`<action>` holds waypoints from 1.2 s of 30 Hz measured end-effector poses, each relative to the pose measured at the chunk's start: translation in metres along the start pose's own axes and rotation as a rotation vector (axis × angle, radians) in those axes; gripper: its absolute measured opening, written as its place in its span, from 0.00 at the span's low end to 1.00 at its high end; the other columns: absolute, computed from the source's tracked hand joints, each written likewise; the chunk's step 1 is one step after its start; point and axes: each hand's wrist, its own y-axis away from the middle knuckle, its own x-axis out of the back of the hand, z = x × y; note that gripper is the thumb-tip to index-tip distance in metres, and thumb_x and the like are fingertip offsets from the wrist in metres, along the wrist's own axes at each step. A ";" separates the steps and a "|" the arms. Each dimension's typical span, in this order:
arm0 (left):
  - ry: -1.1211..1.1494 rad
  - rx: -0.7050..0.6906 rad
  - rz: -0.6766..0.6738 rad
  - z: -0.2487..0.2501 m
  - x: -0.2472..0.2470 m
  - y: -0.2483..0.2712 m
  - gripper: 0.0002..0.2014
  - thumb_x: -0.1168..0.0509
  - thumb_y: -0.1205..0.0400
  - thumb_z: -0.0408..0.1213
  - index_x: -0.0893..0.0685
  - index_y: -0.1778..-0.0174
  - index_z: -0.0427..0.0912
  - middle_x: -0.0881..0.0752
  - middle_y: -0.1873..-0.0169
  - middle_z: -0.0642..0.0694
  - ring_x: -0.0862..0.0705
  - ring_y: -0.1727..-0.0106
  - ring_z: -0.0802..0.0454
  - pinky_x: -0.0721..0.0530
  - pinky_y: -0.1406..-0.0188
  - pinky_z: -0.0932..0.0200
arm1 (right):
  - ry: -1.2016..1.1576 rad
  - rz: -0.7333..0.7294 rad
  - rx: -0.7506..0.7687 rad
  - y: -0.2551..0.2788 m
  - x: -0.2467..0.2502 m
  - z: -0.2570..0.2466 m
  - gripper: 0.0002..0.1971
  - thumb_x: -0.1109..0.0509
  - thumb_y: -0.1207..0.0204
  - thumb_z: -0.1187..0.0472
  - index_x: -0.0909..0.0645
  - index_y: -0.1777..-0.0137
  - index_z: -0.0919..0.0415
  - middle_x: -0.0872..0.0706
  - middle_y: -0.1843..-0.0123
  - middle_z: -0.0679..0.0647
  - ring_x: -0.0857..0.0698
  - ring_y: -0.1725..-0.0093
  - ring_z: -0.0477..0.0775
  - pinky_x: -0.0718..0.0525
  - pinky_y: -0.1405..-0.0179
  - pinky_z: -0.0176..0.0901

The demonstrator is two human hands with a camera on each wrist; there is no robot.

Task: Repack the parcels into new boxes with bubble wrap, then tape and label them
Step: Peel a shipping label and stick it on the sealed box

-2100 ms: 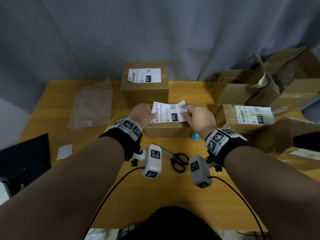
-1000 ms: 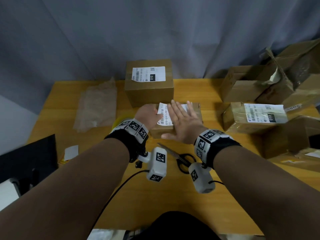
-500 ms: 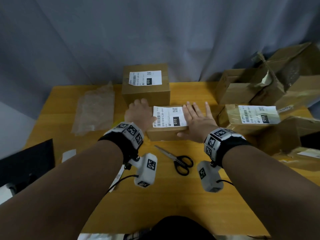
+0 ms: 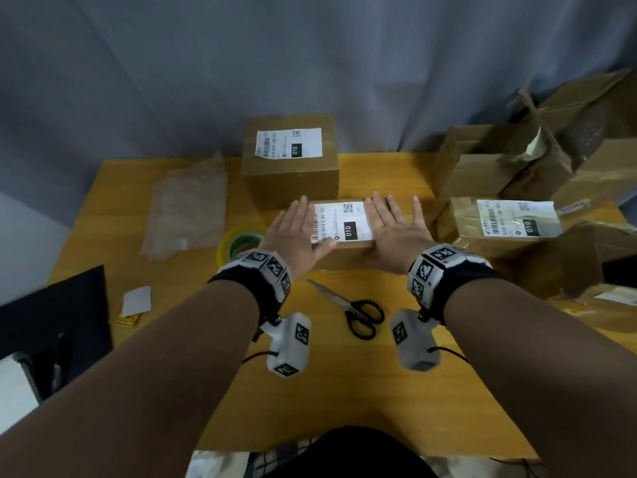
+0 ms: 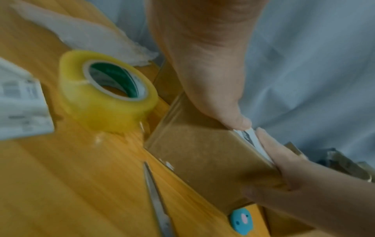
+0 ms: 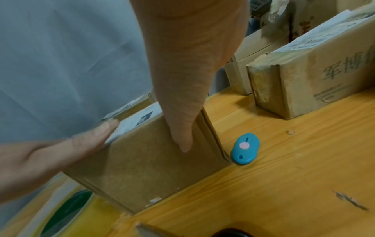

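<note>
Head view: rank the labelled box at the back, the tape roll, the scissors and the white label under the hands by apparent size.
1. Labelled box at the back
2. White label, partly covered by the left hand and right hand
3. Scissors and tape roll: unsure, the roll is partly hidden.

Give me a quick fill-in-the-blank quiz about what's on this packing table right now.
1. Both hands press flat on a white ____ atop the low cardboard box.
2. The roll of tape lies beside the ____ hand.
3. The black-handled ____ lie on the table between the wrists.
4. The utility knife is coloured ____.

Missing words: label; left; scissors; blue
</note>
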 end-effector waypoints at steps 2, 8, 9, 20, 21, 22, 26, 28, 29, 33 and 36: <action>-0.102 0.056 -0.001 -0.005 0.005 0.003 0.49 0.66 0.23 0.72 0.66 0.19 0.34 0.65 0.18 0.37 0.62 0.17 0.42 0.61 0.18 0.43 | 0.024 -0.006 -0.008 0.000 0.005 -0.002 0.51 0.39 0.22 0.40 0.73 0.18 0.61 0.70 0.16 0.57 0.67 0.17 0.59 0.67 0.23 0.73; -0.266 -0.122 0.063 0.032 0.003 -0.001 0.58 0.50 0.27 0.76 0.67 0.19 0.33 0.66 0.18 0.38 0.66 0.17 0.43 0.67 0.21 0.43 | 0.046 0.034 0.119 0.006 0.015 -0.025 0.57 0.33 0.26 0.40 0.72 0.19 0.65 0.74 0.18 0.61 0.71 0.18 0.60 0.68 0.22 0.69; -0.212 -0.122 0.050 0.036 0.000 -0.002 0.58 0.47 0.27 0.74 0.67 0.19 0.35 0.67 0.18 0.40 0.66 0.17 0.45 0.67 0.21 0.46 | 0.042 0.019 0.123 0.007 0.009 -0.027 0.57 0.33 0.26 0.39 0.73 0.19 0.64 0.74 0.18 0.59 0.70 0.18 0.58 0.67 0.21 0.67; -0.264 -0.143 0.057 -0.006 0.013 0.012 0.49 0.59 0.22 0.70 0.62 0.18 0.33 0.61 0.17 0.37 0.61 0.16 0.44 0.61 0.18 0.43 | 0.063 0.099 0.133 0.013 0.009 -0.003 0.40 0.42 0.20 0.54 0.63 0.16 0.61 0.60 0.14 0.57 0.60 0.15 0.54 0.71 0.21 0.60; -0.243 -0.142 0.072 0.001 0.014 0.011 0.48 0.59 0.21 0.69 0.62 0.18 0.33 0.61 0.18 0.37 0.61 0.16 0.43 0.61 0.18 0.45 | 0.038 0.109 0.159 0.012 0.011 -0.010 0.40 0.41 0.19 0.54 0.62 0.16 0.63 0.60 0.14 0.58 0.60 0.15 0.55 0.70 0.20 0.58; -0.209 -0.151 0.083 0.008 0.012 0.009 0.47 0.57 0.20 0.68 0.63 0.18 0.35 0.62 0.18 0.38 0.62 0.17 0.44 0.62 0.18 0.46 | -0.001 0.099 0.189 0.011 0.011 -0.018 0.41 0.40 0.18 0.53 0.63 0.16 0.63 0.62 0.14 0.58 0.62 0.15 0.54 0.69 0.19 0.56; -0.099 -0.138 0.029 0.017 0.001 0.007 0.48 0.48 0.20 0.67 0.66 0.18 0.41 0.66 0.18 0.43 0.64 0.17 0.48 0.61 0.18 0.43 | -0.040 0.028 0.208 0.011 0.000 -0.031 0.46 0.38 0.18 0.52 0.72 0.18 0.60 0.72 0.17 0.55 0.68 0.17 0.51 0.68 0.18 0.55; -0.136 -0.106 0.022 0.005 0.000 0.010 0.49 0.48 0.21 0.67 0.67 0.18 0.41 0.67 0.18 0.44 0.65 0.17 0.48 0.61 0.19 0.37 | -0.041 0.037 0.188 0.013 -0.005 -0.018 0.46 0.39 0.20 0.59 0.73 0.18 0.58 0.73 0.17 0.52 0.68 0.17 0.50 0.67 0.18 0.56; -0.170 -0.095 0.025 -0.003 0.002 0.012 0.49 0.49 0.21 0.67 0.67 0.18 0.41 0.67 0.18 0.44 0.64 0.17 0.48 0.61 0.20 0.35 | -0.050 0.045 0.172 0.015 -0.007 -0.010 0.46 0.39 0.21 0.61 0.73 0.18 0.57 0.73 0.17 0.51 0.68 0.17 0.49 0.68 0.18 0.57; -0.241 -0.081 0.031 -0.026 0.008 0.012 0.48 0.52 0.21 0.69 0.64 0.18 0.39 0.63 0.17 0.43 0.61 0.16 0.47 0.61 0.21 0.36 | -0.012 0.064 0.134 0.021 -0.008 0.015 0.43 0.42 0.21 0.61 0.70 0.17 0.58 0.68 0.15 0.54 0.63 0.16 0.51 0.71 0.20 0.57; -0.192 -0.104 0.080 -0.015 0.015 0.004 0.47 0.54 0.20 0.68 0.60 0.17 0.37 0.59 0.17 0.40 0.60 0.16 0.45 0.61 0.20 0.40 | 0.009 0.116 0.167 0.017 0.011 0.001 0.42 0.40 0.20 0.53 0.61 0.16 0.64 0.61 0.14 0.61 0.59 0.15 0.55 0.69 0.19 0.56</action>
